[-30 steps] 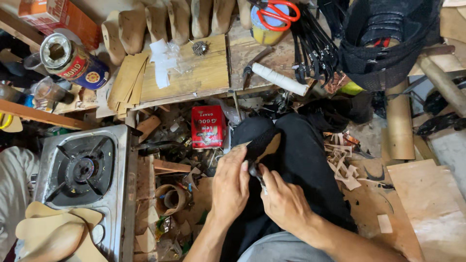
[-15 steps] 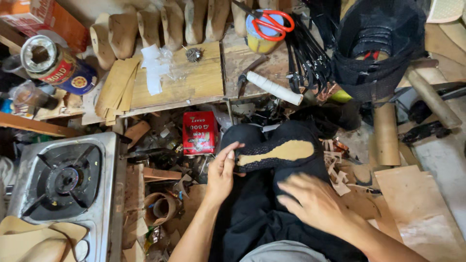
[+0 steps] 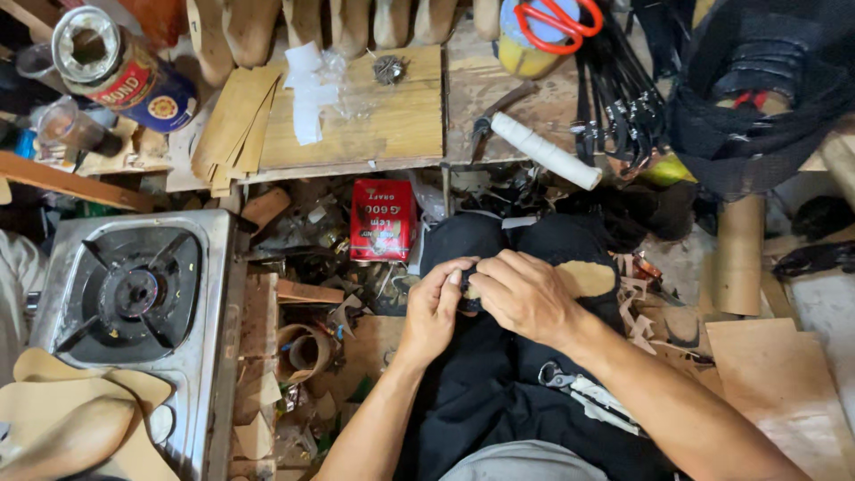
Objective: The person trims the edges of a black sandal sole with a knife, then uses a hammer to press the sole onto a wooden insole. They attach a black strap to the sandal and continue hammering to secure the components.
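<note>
On the lap, near the middle of the scene, the left hand and right hand meet, both pinching a tan sole piece lying across black trousers, right of a red packet.

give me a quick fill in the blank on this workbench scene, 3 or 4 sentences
1. Both hands, the left hand and the right hand, grip a tan sole-shaped piece resting on the person's ____.
2. The handles of the scissors are ____ in colour.
3. The gas stove lies on the person's ____ side.
4. The red tin sits just below the edge of the ____ board.

Missing words: lap; red; left; wooden
</note>
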